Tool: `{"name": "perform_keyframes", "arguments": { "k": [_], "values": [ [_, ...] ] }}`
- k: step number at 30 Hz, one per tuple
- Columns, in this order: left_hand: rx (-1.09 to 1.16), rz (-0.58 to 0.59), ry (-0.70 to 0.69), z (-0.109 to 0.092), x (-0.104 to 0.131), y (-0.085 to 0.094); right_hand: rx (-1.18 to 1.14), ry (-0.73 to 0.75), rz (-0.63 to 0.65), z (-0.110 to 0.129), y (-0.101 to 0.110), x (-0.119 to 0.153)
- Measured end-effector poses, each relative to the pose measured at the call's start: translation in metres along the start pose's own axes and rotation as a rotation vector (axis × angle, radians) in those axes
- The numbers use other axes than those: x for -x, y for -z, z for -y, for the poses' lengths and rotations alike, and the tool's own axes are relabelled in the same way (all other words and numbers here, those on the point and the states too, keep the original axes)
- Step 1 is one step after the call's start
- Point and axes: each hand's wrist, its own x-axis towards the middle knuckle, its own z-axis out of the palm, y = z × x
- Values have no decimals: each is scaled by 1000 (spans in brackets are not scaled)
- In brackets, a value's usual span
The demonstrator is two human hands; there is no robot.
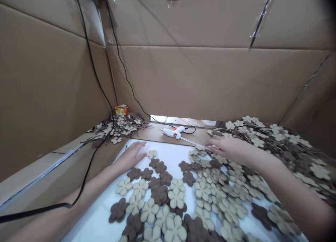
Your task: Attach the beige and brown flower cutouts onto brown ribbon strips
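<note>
Left hand [133, 153] half-spread, thumb [142, 157] apart — right hand [226, 148] loosely bent — both forearms [98, 184] bare, angled inward.

Soft, even lt; dark blur at top R cnr.

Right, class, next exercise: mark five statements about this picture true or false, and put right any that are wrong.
1. A white hot glue gun lies beyond the far edge of the white board. True.
2. The right hand is wrapped around the hot glue gun's handle. False: the hand is to the right of it, apart from the handle.
3. The left hand is beside a beige flower cutout. True.
4. Every flower cutout on the board is beige. False: dark brown flower cutouts lie among them.
5. An orange-and-yellow box stands by the left-hand pile of cutouts. True.
</note>
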Motion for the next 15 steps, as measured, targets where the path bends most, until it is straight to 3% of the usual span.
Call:
{"name": "perform_keyframes", "arguments": {
  "k": [4,9,12,15],
  "values": [
    [100,69,-62,2,1,-2,54,63,-8,0,0,-68],
    [166,120,-95,-5,4,-3,91,122,-7,-18,-28,-159],
    [251,183,-85,-11,4,-4,72,220,11,-21,-43,-188],
    [278,178,-77,-14,5,-3,14,314,28,-17,-54,-201]
  ]
}}
